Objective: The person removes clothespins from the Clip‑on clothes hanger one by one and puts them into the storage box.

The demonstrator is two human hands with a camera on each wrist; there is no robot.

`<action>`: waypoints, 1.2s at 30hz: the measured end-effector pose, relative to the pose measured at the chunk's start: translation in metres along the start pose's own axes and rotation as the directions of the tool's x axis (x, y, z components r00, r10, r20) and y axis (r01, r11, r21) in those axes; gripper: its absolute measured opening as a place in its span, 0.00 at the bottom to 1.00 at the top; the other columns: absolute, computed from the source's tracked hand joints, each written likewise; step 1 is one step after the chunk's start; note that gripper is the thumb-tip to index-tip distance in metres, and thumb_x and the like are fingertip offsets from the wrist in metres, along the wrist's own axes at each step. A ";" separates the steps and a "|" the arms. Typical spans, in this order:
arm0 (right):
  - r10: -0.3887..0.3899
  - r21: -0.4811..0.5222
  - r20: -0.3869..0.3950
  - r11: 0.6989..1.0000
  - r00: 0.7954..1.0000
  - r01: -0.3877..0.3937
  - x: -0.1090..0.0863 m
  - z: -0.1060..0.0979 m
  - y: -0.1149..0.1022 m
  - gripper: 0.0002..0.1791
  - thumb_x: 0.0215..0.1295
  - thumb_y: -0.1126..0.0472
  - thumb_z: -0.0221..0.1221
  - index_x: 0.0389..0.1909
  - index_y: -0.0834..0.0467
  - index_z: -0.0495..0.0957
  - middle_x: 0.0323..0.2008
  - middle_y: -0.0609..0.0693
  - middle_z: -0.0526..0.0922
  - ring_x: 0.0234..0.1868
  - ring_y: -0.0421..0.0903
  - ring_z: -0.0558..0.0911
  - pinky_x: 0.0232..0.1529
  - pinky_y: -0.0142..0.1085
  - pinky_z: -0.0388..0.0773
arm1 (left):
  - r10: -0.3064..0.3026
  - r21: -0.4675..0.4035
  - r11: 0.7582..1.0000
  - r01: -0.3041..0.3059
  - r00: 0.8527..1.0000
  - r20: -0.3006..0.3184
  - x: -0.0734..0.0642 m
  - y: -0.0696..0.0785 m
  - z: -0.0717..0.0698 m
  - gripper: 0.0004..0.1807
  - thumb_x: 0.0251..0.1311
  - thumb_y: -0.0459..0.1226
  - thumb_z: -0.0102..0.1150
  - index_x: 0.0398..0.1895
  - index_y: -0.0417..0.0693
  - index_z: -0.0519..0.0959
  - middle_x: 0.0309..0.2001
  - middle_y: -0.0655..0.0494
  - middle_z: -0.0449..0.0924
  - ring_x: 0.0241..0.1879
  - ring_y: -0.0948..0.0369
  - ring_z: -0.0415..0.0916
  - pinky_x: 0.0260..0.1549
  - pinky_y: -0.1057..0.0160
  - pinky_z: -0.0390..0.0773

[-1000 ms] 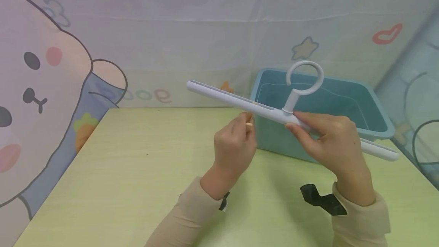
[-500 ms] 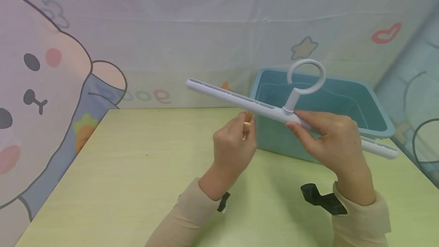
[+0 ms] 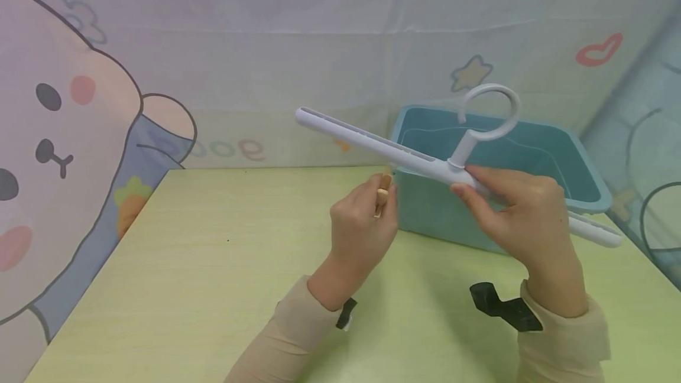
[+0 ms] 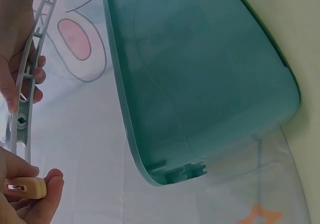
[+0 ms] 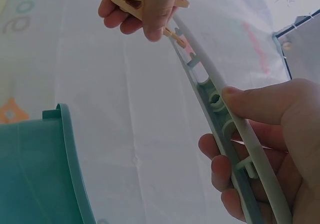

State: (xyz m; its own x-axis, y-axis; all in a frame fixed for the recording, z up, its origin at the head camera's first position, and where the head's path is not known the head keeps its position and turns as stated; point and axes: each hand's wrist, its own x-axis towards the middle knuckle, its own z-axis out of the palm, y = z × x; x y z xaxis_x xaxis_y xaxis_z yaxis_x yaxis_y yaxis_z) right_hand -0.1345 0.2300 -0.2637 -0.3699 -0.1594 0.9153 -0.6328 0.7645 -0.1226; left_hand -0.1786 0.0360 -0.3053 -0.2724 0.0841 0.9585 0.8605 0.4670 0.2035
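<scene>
My left hand (image 3: 364,223) pinches a pale orange clothes peg (image 3: 383,194) between thumb and fingers. In the right wrist view the peg's two prongs (image 5: 181,3) are spread apart close to the hanger's slotted underside. Whether they touch it I cannot tell. My right hand (image 3: 527,217) grips a white plastic clothes hanger (image 3: 362,142) just right of its hook (image 3: 492,135). The hanger is held in the air, its bar slanting down to the right. Small clips and ribs show inside its hollow underside (image 4: 22,119) in the left wrist view.
A teal plastic bin (image 3: 447,211) stands on the pale yellow-green table (image 3: 239,288), behind the hands and hanger. A printed cloth (image 3: 298,64) with a cartoon bear hangs at the back. Black straps (image 3: 505,309) show at the wrists.
The hanger and my right hand have shifted slightly right, and the bar's hook end has risen. My left hand has barely moved, and more of the peg shows beside the bar.
</scene>
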 end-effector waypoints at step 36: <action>0.020 0.047 -0.025 0.999 0.999 -0.019 -0.002 -0.015 0.004 0.32 0.63 0.38 0.59 0.33 0.67 0.86 0.26 0.58 0.86 0.32 0.33 0.84 0.37 0.16 0.68 | -0.365 -0.114 0.898 0.425 0.863 0.350 0.030 -0.028 0.021 0.25 0.62 0.37 0.59 0.14 0.52 0.56 0.15 0.62 0.48 0.18 0.66 0.49 0.19 0.70 0.49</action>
State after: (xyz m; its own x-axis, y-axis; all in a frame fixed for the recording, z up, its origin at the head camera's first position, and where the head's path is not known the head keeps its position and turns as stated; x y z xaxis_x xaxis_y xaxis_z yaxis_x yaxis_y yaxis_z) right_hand -0.1257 0.2427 -0.2601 -0.3655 -0.1281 0.9220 -0.6568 0.7373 -0.1579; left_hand -0.2202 0.0433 -0.2862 -0.6995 0.2105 0.6830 0.7056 0.3552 0.6132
